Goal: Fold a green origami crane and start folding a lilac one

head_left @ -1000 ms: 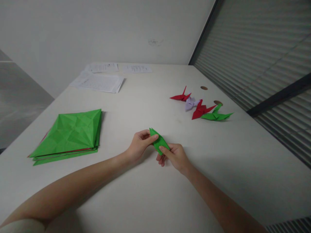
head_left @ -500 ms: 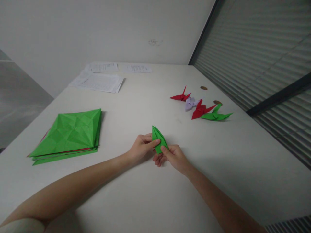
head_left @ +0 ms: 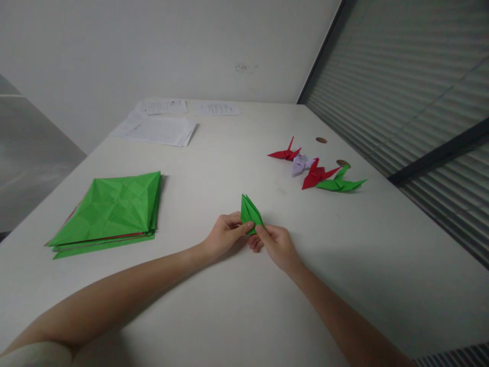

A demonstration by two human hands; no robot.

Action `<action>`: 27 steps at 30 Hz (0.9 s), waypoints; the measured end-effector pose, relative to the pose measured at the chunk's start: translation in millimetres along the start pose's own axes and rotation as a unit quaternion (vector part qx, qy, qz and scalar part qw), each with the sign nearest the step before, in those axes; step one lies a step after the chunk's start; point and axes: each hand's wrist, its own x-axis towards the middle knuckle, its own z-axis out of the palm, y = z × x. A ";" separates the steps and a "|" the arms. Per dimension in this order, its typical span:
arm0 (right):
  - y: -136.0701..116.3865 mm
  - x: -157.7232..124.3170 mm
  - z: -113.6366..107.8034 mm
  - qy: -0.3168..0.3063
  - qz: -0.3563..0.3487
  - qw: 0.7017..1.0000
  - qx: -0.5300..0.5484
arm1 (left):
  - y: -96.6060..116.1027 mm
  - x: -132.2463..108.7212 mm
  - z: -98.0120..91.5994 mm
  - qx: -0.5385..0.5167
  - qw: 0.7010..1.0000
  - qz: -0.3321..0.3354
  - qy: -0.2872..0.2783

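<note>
Our left grip (head_left: 227, 234) is closed on the green fold (head_left: 250, 211), thumb pressed on its face near the lower end, fingers tucked behind the side edge. Our right grip (head_left: 280, 248) pinches the same piece at its lower right corner, so the two thumbs nearly meet. From the head view, the fold lies between our two hands, raised at a tilt over the tabletop (head_left: 214, 168), its tips pointing away from us and clear of our fingers. Some curled fingertips show beneath its lower end; how they press on the back we cannot tell.

It is thin paper, folded into a narrow kite, with layered edges and a slit running down between two sharp points.

Well to our left sits a stack (head_left: 118, 209) of creased squares, the top one green and puffed, its crease lines meeting near the centre; a red edge peeps out below. Off to our right, four paper cranes stand in a slanting row: a slim red crane (head_left: 286, 154), a lilac crane (head_left: 300, 165), a broader red crane (head_left: 315, 176) and a green crane (head_left: 339, 184), all crisp and pointed. Beyond them are two round brownish spots on the smooth white surface. Flat printed sheets (head_left: 156, 131) overlap at the far end, and slatted blinds (head_left: 405, 66) line the right side.
</note>
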 end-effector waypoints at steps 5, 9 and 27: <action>-2.0 0.7 -11.9 0.138 -0.212 0.961 -0.114 | 3.1 4.2 -6.6 0.122 0.992 0.015 -0.031; -8.5 -4.1 -12.7 0.134 -0.307 0.927 -0.169 | -0.1 3.2 -7.7 0.146 0.987 -0.005 -0.060; -9.1 0.5 -14.6 0.118 -0.235 0.960 -0.096 | 8.5 0.0 -1.2 0.086 0.996 0.031 -0.018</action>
